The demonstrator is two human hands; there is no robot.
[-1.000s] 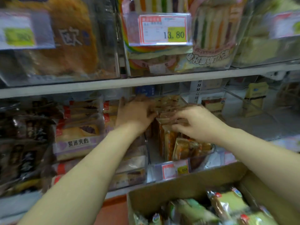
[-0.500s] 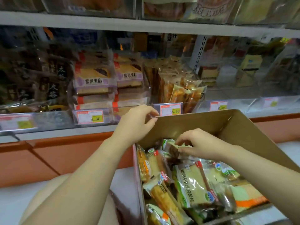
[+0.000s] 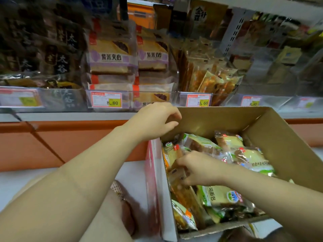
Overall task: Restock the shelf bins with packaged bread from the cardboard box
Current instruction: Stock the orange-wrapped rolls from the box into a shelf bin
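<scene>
- Cardboard box point(image 3: 218, 119) sits open below the shelf, toward my lower right, and is packed with bagged bread.
- Right hand point(image 3: 197, 170) reaches into the box's left side. Its fingers curl round a brown bread pack point(image 3: 178, 186) that stands on edge against the left wall.
- Green-labelled bread packs point(image 3: 216, 196) lie jumbled across the other parts of the box.
- Left hand point(image 3: 157, 121) hovers at the box's far-left corner with its fingers loosely curled. I cannot tell whether it grips the rim.
- Clear shelf bins point(image 3: 129, 100) line the shelf above. One holds stacked purple-labelled packs point(image 3: 111, 56). The next on the right holds upright brown packs point(image 3: 206, 81).
- Price tags point(image 3: 106, 102) on the bin fronts read 8.80 and 15.60.
</scene>
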